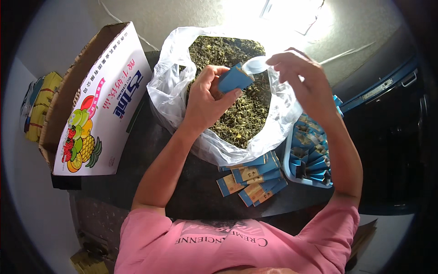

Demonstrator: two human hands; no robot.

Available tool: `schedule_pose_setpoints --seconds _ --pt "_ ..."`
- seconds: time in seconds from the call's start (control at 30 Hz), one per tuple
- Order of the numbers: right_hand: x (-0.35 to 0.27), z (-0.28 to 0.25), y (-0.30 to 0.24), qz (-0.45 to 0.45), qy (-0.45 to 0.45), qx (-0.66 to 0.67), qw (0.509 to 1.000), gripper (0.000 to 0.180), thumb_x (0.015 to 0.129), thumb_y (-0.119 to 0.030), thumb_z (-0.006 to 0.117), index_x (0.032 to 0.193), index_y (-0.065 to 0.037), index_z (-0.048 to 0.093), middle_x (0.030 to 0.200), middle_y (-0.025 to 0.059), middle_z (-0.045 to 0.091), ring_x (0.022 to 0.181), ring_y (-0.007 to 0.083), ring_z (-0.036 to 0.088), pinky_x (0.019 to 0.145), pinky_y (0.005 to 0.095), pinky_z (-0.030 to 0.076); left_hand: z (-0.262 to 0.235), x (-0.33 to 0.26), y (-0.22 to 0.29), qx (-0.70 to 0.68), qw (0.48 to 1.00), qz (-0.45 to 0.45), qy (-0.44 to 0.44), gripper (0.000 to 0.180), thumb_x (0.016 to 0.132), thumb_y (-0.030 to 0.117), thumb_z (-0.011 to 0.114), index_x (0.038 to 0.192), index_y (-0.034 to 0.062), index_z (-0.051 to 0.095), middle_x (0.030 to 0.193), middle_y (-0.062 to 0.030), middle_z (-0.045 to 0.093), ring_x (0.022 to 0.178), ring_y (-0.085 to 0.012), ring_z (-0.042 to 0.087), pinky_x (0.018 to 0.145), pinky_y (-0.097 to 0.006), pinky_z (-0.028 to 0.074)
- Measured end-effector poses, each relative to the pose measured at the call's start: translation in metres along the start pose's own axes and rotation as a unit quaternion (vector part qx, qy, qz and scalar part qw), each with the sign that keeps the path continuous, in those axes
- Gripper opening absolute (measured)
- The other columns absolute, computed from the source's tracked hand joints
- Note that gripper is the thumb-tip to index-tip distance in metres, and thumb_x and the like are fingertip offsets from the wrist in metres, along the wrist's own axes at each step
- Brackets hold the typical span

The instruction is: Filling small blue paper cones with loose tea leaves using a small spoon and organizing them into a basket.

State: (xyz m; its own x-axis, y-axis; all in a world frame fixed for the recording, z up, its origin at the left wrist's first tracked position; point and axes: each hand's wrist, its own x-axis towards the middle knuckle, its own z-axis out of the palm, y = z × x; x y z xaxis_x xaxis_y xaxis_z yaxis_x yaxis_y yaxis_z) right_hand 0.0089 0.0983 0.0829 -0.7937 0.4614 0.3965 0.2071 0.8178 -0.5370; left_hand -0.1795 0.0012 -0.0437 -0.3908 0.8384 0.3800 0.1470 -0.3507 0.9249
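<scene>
My left hand (200, 106) grips a small blue paper packet (234, 81), tilted, with its mouth toward the right. In my right hand (302, 75) is a white plastic scoop (256, 65), held by its end between the fingers. The scoop's bowl meets the packet's mouth; what lies in the bowl is washed out by glare. Both hands are over a large clear plastic bag (166, 89), its rim spread wide. Dried, greenish-brown leaves (242, 125) fill the bag.
Several flat blue-and-tan packets (255, 174) lie on the dark table (191, 194) in front of the bag. To the right, a light-blue basket (288, 157) holds many upright packets. A white printed carton (102, 109) stands at left, yellow bundles (42, 109) beyond it.
</scene>
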Motion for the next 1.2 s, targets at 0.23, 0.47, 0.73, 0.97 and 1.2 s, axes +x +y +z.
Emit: schedule_pose_setpoints --seconds 0.23,0.47,0.73,0.97,1.2 --pt "0.011 0.017 0.051 0.170 -0.059 -0.081 0.980 0.021 0.097 -0.016 0.052 0.106 -0.003 0.066 0.081 0.0033 0.063 0.067 0.0095 0.053 0.062 0.0270 0.046 0.000 -0.001 0.001 0.010 1.000 0.019 -0.003 0.039 0.079 0.008 0.076 0.111 0.0019 0.055 0.093 -0.0039 0.058 0.077 -0.0077 0.059 0.065 -0.024 0.050" --pt "0.025 0.088 0.091 0.279 -0.131 0.131 0.942 0.029 0.096 -0.024 0.048 0.105 -0.002 0.064 0.083 0.0090 0.069 0.061 0.0129 0.064 0.057 0.0282 0.052 0.002 0.000 0.001 0.001 1.000 0.025 -0.001 0.044 0.076 0.009 0.078 0.113 0.0022 0.055 0.093 -0.0042 0.057 0.077 -0.0086 0.057 0.067 -0.025 0.050" --pt "0.022 0.038 0.070 0.297 -0.017 0.270 0.916 0.028 0.097 -0.029 0.052 0.107 -0.005 0.063 0.080 0.0022 0.062 0.064 0.0082 0.056 0.056 0.0221 0.044 0.001 0.001 0.000 0.003 1.000 0.029 0.004 0.045 0.077 0.008 0.077 0.115 0.0016 0.054 0.095 -0.0046 0.058 0.074 -0.0072 0.058 0.064 -0.024 0.050" --pt "0.011 -0.006 0.038 0.245 0.052 0.226 0.941 0.028 0.097 -0.028 0.054 0.099 -0.004 0.067 0.070 0.0000 0.057 0.056 0.0062 0.048 0.051 0.0223 0.036 0.001 -0.001 0.000 0.017 1.000 0.025 0.002 0.046 0.077 0.008 0.077 0.116 0.0013 0.053 0.096 -0.0050 0.058 0.073 -0.0069 0.059 0.063 -0.023 0.050" --pt "0.010 0.004 0.011 0.097 -0.032 0.086 0.991 0.020 0.097 -0.019 0.054 0.103 -0.007 0.068 0.077 0.0031 0.060 0.063 0.0112 0.053 0.059 0.0269 0.042 0.002 0.001 0.001 0.017 0.999 0.027 -0.001 0.046 0.077 0.008 0.077 0.116 0.0011 0.053 0.096 -0.0052 0.058 0.074 -0.0073 0.060 0.063 -0.023 0.050"
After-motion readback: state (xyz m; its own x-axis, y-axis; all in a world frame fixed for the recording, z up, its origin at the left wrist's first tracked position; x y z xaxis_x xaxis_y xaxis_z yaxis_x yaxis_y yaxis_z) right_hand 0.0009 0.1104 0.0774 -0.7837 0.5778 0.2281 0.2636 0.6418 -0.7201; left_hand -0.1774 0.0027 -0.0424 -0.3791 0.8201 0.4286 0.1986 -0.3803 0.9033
